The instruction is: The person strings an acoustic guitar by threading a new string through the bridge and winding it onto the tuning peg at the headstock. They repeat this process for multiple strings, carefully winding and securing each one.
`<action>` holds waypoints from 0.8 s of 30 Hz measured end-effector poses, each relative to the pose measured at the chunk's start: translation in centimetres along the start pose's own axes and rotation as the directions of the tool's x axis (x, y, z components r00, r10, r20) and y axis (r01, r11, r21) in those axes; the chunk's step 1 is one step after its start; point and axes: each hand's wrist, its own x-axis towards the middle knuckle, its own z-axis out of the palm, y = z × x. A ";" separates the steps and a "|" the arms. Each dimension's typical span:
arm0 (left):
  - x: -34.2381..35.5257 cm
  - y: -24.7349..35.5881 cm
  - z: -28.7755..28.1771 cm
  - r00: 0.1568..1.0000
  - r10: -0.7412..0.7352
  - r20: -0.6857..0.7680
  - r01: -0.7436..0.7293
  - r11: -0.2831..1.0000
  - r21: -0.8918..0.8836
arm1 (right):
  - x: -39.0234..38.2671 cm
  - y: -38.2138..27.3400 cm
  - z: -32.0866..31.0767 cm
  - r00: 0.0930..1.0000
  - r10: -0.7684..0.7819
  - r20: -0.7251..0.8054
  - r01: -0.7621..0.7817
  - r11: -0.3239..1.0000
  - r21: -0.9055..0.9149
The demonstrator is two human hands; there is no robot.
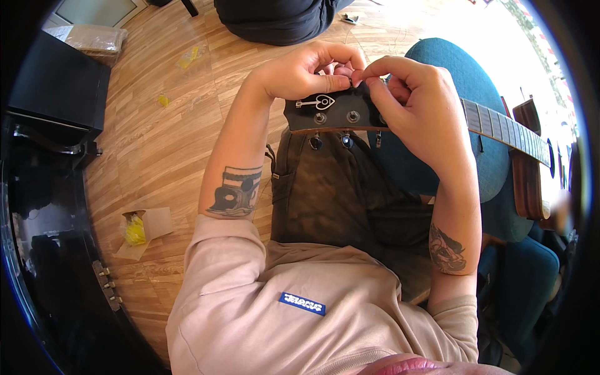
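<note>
The guitar's dark headstock (300, 115), with a silver heart-shaped key emblem (320, 102), lies over my dark trousers (319, 194). Silver tuning pegs (347, 140) hang along its lower edge. Both hands meet at the upper edge: my left hand (306, 75) has thumb and fingers closed on a small piece I cannot make out, and my right hand (415, 106), fingers curled, pinches there beside it, covering part of the headstock. The fretted neck (506, 131) runs right past a blue padded seat (469, 75).
A black cabinet (65, 81) and glossy black furniture stand left, plastic-wrapped packages (90, 37) behind. An open cardboard box (156, 222) with yellow contents and yellow scraps (164, 100) lie on the wooden floor. A dark rounded object (275, 19) sits ahead; a wooden instrument body (525, 184) is at right.
</note>
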 end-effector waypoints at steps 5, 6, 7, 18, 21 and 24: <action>0.2 0.2 -0.4 0.998 -0.045 0.047 0.049 0.996 -0.069 | 0.0 0.3 0.0 1.000 0.000 0.007 0.000 1.000 -0.007; 0.2 0.2 -0.3 0.997 -0.060 0.046 0.064 0.995 -0.082 | 0.0 0.2 0.0 1.000 0.004 0.010 -0.004 1.000 -0.001; 0.1 0.1 -0.3 0.997 -0.063 0.046 0.066 0.995 -0.075 | 0.0 0.2 0.0 1.000 0.009 0.014 -0.009 1.000 0.005; 0.4 -0.2 -0.3 0.996 0.074 0.053 -0.067 0.990 -0.120 | 0.0 0.2 0.1 0.999 0.011 0.030 -0.012 1.000 0.014; 0.5 -0.1 0.3 0.995 0.094 -0.022 -0.093 0.995 0.038 | -0.1 0.3 0.2 1.000 -0.001 0.012 0.001 1.000 0.015; 0.5 0.8 0.6 0.995 0.080 -0.056 -0.064 0.968 0.244 | -0.1 0.2 0.2 1.000 0.007 0.016 -0.008 1.000 0.029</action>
